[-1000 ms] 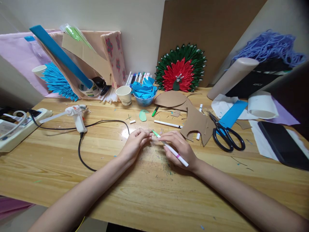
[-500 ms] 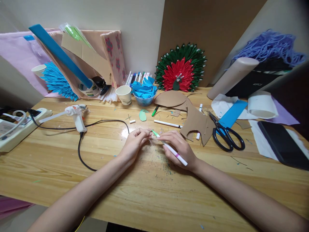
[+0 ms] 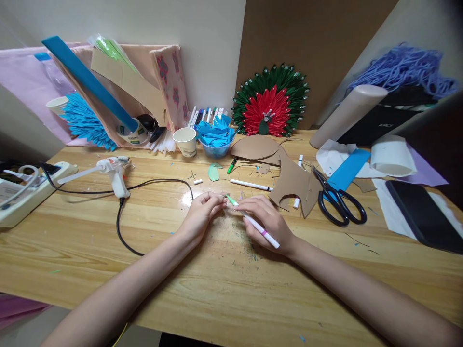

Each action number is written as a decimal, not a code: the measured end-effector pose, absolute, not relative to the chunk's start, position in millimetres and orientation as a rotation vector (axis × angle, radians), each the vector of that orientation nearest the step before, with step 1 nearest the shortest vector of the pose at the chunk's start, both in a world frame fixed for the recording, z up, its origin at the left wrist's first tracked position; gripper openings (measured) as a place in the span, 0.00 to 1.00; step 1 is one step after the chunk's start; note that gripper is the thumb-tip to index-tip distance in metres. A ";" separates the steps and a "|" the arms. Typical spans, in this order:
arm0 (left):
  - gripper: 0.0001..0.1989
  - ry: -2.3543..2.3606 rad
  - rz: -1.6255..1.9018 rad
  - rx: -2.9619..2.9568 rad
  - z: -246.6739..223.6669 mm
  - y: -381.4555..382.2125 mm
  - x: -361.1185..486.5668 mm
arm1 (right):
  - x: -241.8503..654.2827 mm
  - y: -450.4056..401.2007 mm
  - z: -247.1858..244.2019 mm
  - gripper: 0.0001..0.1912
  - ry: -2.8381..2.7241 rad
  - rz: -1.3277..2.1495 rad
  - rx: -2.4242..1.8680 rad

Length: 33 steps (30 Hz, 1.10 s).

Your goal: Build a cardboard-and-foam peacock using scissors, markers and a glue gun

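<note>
My right hand [image 3: 265,219] grips a white marker [image 3: 266,235] with a pink band and a light green tip end, slanting up to the left. That tip end reaches the fingertips of my left hand [image 3: 204,212], which are pinched together. Whatever they hold is too small and covered to make out. Just beyond my hands lies a light green oval cutout [image 3: 214,172] and a small white cap [image 3: 197,181]. A second white marker [image 3: 251,185] rests flat on the wooden table [image 3: 202,294], near a green cap [image 3: 232,165].
Left stand a glue gun [image 3: 115,176] with its black cord and a power strip [image 3: 39,193]. Cardboard cutouts [image 3: 295,185], black-handled scissors [image 3: 340,205] and a phone [image 3: 425,214] lie right. Behind are a paper cup [image 3: 184,142], a bowl of blue pieces [image 3: 216,152] and a red-green peacock [image 3: 269,106].
Hardly anything differs. The marker in my right hand has shifted very slightly left, and both hands keep the same hold; the whole view has moved a little.
</note>
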<state>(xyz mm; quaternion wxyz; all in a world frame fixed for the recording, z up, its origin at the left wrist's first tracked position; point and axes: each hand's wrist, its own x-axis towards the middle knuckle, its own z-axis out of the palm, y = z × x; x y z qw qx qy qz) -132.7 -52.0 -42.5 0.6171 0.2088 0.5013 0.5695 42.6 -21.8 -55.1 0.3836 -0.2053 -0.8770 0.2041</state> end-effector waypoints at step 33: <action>0.12 1.285 1.044 1.118 -57.9 -55.1 -131.0 | 46.5 -17.0 -65.0 0.07 -1.970 0.804 -0.754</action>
